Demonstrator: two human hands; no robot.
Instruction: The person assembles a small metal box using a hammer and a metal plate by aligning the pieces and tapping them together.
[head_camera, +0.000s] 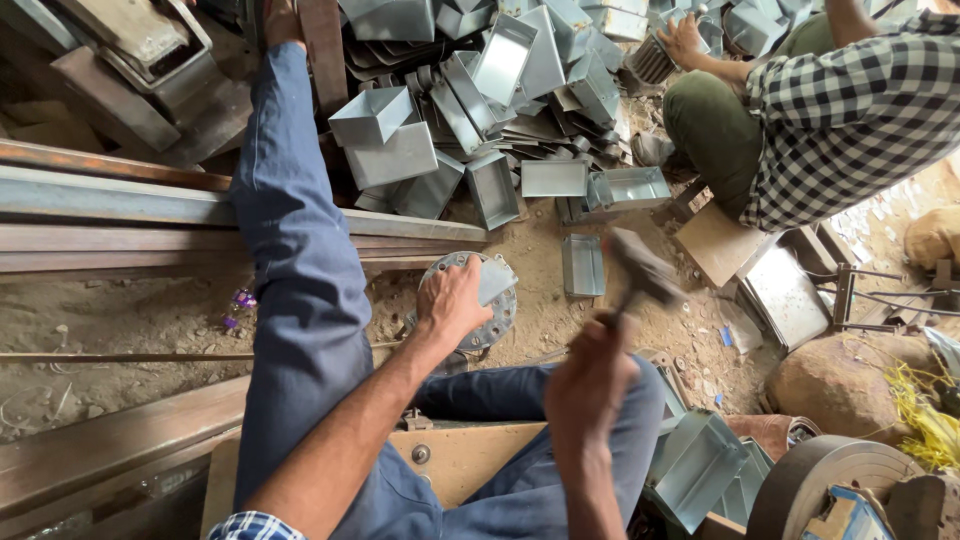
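Observation:
My left hand presses a grey sheet-metal piece flat on a round metal disc lying on the dirt floor. My right hand grips the handle of a hammer, whose blurred head is raised above and to the right of the disc. My outstretched leg in blue trousers runs up the left side of the disc.
A heap of grey sheet-metal boxes fills the top centre. One open box lies just right of the disc. A person in a checked shirt squats at top right. Steel beams lie left; rocks sit right.

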